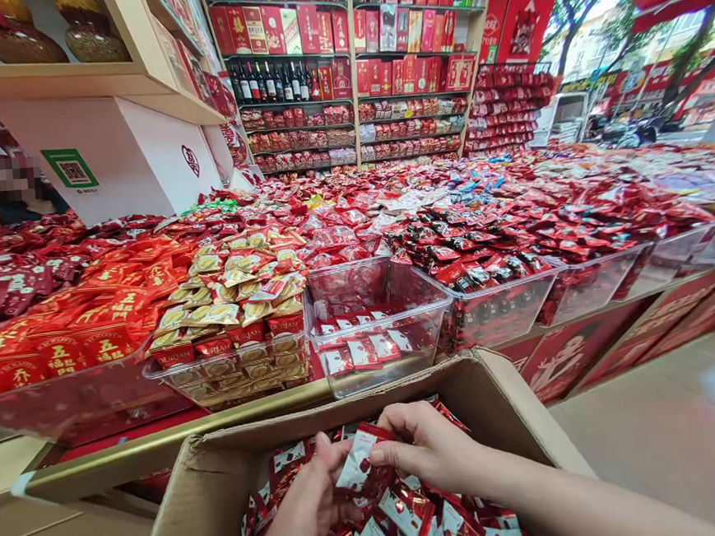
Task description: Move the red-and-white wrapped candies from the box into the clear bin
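Inside an open cardboard box [253, 435], many small red-and-white candy packets [407, 512] lie in a loose heap. My right hand [430, 448] pinches one candy packet [361, 459] between thumb and fingers, just above the heap. On the other side, my left hand [310, 490] has its fingers loosely curved and apart, with the fingertips at that packet's left edge. Its lower fingers reach down among the loose packets. Just beyond the box stands a clear plastic bin [384, 377], with similar packets set in rows at its bottom.
Left of the clear bin, gold durian packets [230, 303] are piled high beside orange-red packets [107, 321]. Bins of dark red packets [486, 250] run along the right. A white box with a QR code [107, 155] stands behind, before stocked shelves [352, 78].
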Demonstrator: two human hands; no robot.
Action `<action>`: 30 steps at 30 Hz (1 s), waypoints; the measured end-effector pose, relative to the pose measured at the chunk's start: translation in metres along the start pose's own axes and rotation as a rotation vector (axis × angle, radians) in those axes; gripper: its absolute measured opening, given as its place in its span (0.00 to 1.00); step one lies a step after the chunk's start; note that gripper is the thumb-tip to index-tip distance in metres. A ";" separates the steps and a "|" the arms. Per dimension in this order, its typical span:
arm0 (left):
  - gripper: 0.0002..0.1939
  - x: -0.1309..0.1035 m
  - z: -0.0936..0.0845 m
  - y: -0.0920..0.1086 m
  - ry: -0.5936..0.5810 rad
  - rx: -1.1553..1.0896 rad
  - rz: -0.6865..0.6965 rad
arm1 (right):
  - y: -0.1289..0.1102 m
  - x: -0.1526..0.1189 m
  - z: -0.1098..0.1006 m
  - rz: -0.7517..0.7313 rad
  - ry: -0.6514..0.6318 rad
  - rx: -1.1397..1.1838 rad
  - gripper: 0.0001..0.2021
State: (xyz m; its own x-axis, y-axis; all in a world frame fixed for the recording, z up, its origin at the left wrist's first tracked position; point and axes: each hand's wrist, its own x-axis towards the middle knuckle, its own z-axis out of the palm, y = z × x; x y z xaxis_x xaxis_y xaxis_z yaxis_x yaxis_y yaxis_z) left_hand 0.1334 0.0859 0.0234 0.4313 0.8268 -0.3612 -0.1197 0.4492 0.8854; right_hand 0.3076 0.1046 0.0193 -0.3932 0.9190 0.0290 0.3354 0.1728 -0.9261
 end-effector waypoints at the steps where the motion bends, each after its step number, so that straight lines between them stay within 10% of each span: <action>1: 0.19 0.000 -0.001 0.001 -0.036 0.067 0.033 | 0.002 0.000 0.000 0.011 -0.009 -0.029 0.13; 5: 0.16 0.000 0.000 0.006 -0.191 0.214 0.123 | -0.013 -0.007 -0.007 -0.044 -0.054 -0.197 0.11; 12: 0.16 0.001 0.002 0.004 -0.128 0.131 0.131 | -0.103 0.037 -0.078 -0.443 0.265 -0.479 0.10; 19: 0.18 0.008 -0.006 -0.010 -0.151 0.265 0.143 | -0.086 0.145 -0.089 0.055 -0.465 -0.736 0.08; 30: 0.20 0.014 -0.021 -0.018 -0.225 0.375 0.059 | -0.066 0.161 -0.071 0.323 -0.539 -0.619 0.07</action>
State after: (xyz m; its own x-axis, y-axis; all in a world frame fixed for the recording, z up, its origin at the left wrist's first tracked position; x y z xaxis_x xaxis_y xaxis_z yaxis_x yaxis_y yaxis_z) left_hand 0.1225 0.0966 -0.0039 0.6223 0.7345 -0.2706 0.1645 0.2153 0.9626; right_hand 0.2826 0.2663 0.1121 -0.4973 0.6906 -0.5252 0.8421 0.2387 -0.4836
